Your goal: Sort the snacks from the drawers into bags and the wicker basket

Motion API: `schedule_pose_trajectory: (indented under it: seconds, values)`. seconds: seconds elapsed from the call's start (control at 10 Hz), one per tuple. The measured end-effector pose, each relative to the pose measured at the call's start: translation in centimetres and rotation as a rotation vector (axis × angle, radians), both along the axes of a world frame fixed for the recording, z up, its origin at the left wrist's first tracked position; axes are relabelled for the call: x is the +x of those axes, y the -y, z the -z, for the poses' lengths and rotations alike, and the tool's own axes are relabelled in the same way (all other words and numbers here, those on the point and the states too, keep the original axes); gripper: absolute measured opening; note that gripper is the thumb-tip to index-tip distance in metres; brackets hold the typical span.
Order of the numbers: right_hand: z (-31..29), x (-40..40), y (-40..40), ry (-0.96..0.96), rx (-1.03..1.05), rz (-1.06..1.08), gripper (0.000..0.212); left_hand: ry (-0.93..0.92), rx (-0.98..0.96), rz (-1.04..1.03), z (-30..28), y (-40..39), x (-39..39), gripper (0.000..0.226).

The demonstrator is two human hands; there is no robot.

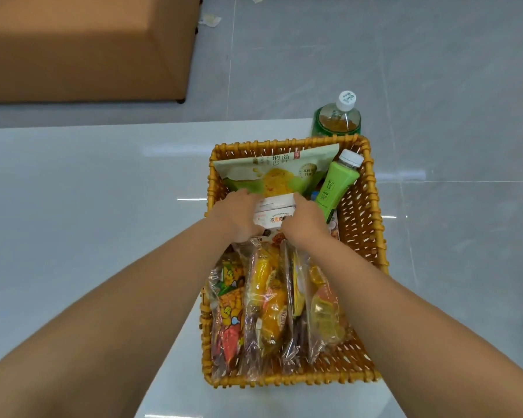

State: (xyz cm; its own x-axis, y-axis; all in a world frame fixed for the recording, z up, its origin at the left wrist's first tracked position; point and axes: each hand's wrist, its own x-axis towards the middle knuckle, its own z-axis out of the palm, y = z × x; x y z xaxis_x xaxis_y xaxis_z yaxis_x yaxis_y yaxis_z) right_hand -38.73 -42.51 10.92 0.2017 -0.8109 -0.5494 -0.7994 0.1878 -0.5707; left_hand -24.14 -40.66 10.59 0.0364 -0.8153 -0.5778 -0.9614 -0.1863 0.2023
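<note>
In the wicker basket, nearly full with bagged snacks, my left hand and right hand grip a white cookie box, so sorting looks almost done.

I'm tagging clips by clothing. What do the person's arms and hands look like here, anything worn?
Both forearms are bare as far as the picture shows, with no sleeve in view. The left hand and right hand show no gloves, watch or bracelet; rings cannot be told.
</note>
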Motion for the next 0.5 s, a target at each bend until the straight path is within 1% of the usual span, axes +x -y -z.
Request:
schedule_pose_trajectory:
  seconds: [0.1,0.2,0.3,0.4,0.5]
  values:
    - [0.8,-0.6,-0.2,0.022,-0.024,0.024,0.054,0.031,-0.052,-0.021,0.2,-0.6,-0.6,0.065]
    - [0.7,-2.0,-0.4,0.071,-0.025,-0.044,0.058,-0.040,-0.068,-0.062,-0.1,-0.8,-0.7,0.062]
    - [0.3,-3.0,-0.3,0.080,-0.037,-0.072,0.057,-0.131,-0.076,-0.122,-0.4,-0.9,-0.2,0.057]
    - [-2.4,-3.5,-0.1,0.077,-0.051,-0.070,0.048,-0.210,-0.126,-0.237,-1.9,-1.6,0.3,0.049]
    - [-5.4,-3.6,0.4,0.046,-0.095,-0.071,0.039,-0.275,-0.220,-0.295,-4.7,-2.5,0.5,0.049]
